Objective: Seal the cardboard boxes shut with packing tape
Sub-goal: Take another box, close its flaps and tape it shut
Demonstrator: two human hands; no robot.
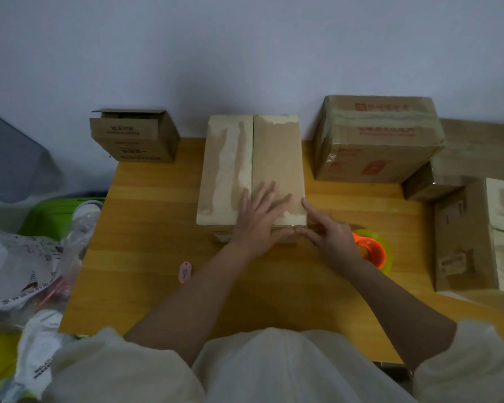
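Your wooden tabletop [157, 228] carries everything. At its far right stands a large taped box [376, 141], with more cardboard boxes [466, 237] stacked nearer on the right. In the middle, far from you, sits the box you are sealing [245, 158], its two top flaps closed along a centre seam. A smaller open box [134, 138] stands far left. Your left hand [259, 219] lies flat, fingers straight, on the near right flap; your right hand [329, 231] presses straight fingers against the box's near right corner. The tape roll [373, 251] lies just right of it, and a small pink cutter [184, 271] lies nearer you, left.
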